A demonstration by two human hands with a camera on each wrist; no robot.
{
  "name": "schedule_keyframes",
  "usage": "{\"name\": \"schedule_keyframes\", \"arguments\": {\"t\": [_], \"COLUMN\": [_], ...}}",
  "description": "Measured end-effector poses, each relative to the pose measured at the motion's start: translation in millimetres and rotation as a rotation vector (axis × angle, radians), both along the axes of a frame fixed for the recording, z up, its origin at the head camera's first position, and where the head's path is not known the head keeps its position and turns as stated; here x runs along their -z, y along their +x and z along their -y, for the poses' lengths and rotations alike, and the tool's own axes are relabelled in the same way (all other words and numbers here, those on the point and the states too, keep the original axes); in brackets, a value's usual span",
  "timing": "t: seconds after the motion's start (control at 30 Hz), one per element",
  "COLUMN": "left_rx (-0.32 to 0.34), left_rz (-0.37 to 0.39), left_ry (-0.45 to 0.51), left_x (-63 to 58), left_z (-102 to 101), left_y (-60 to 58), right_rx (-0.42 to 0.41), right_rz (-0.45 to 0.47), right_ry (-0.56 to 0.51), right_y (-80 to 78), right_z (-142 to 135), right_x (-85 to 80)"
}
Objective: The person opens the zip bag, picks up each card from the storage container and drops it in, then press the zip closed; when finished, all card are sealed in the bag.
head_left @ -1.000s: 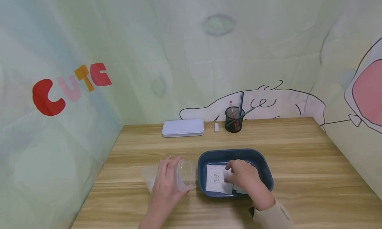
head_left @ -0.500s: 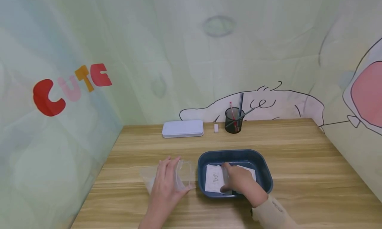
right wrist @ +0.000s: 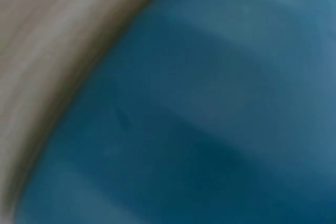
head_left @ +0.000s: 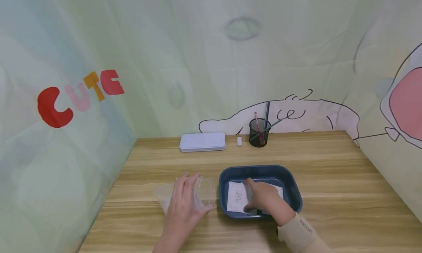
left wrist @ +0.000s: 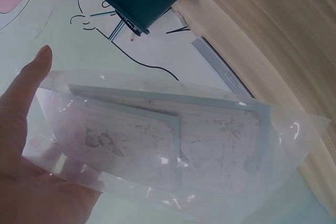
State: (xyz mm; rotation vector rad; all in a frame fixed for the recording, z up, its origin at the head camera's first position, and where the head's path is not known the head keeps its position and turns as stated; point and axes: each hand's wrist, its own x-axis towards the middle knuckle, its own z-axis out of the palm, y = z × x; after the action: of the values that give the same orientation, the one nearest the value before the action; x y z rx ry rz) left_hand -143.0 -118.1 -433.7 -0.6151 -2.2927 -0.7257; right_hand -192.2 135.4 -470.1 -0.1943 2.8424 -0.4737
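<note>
Clear plastic bag (head_left: 205, 195): one, beside the tray, gripped by the left hand (head_left: 182, 201) with its mouth spread; printed cards (left wrist: 226, 145) inside. Blue tray (head_left: 260, 173): one, containing white cards (head_left: 236, 197). Right hand (head_left: 266, 200): in the tray, seemingly pinching a tilted card (head_left: 249, 195). Judged hazards: slack film could snag a corner; uneven finger pressure could bend or drop the card.

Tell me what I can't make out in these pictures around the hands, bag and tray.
Head view: the right hand covers part of the white cards in the blue tray, hiding how many there are.
Left wrist view: print on the bagged cards, too faint through the clear bag.
Left wrist view: most of the pen cup, hidden by the tray.
Right wrist view: blur hides fine detail.
</note>
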Motion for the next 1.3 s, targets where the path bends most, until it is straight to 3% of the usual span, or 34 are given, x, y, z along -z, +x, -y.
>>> {"name": "schedule_keyframes", "arguments": {"t": [0.53,0.8,1.3], "left_rx": [-0.012,-0.008,0.002], "left_rz": [0.01,0.0,0.009], "left_ry": [-0.01,-0.007,-0.009], "left_x": [-1.3,-1.7,-1.1], "left_z": [1.1,1.0,0.6], "left_y": [0.1,-0.1,-0.3], "right_rx": [-0.057,-0.025,-0.007], "right_rz": [-0.009,-0.014,-0.132], "right_ry": [-0.079,-0.107,-0.119], "right_y": [-9.6,-11.9,-5.3], "right_z": [8.2,10.4,8.2], "right_x": [3.8,4.5,-26.5]}}
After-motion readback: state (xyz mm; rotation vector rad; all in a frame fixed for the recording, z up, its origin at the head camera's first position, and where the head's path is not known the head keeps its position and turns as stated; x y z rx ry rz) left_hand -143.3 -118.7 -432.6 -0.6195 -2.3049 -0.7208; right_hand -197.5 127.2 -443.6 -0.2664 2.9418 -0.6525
